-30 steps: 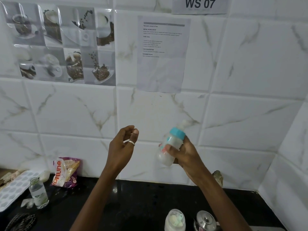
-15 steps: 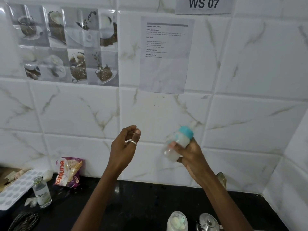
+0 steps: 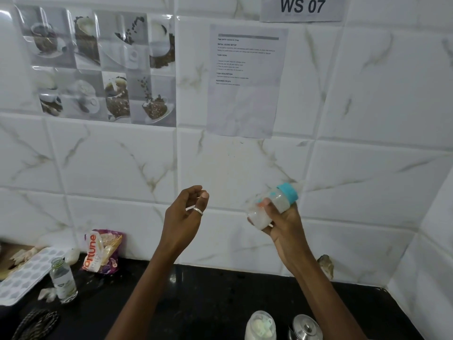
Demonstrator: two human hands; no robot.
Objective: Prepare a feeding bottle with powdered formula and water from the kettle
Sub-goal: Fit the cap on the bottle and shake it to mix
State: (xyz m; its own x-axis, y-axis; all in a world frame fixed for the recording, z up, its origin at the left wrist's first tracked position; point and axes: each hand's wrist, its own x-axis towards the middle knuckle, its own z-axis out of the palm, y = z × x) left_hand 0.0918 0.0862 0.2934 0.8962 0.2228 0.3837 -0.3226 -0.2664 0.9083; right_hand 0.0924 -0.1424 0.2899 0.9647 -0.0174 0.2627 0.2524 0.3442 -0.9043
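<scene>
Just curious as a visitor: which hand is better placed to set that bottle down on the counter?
Probably the right hand: it grips the capped feeding bottle, tilted above the black counter. The left hand is raised apart, holding nothing.

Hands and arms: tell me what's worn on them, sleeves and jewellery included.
The left hand wears a plain silver-coloured ring on one finger; which finger is unclear. The right hand shows no ring on its visible parts. No gloves, watch or bracelet. The left arm and right arm are bare, with no sleeve in view.
</scene>
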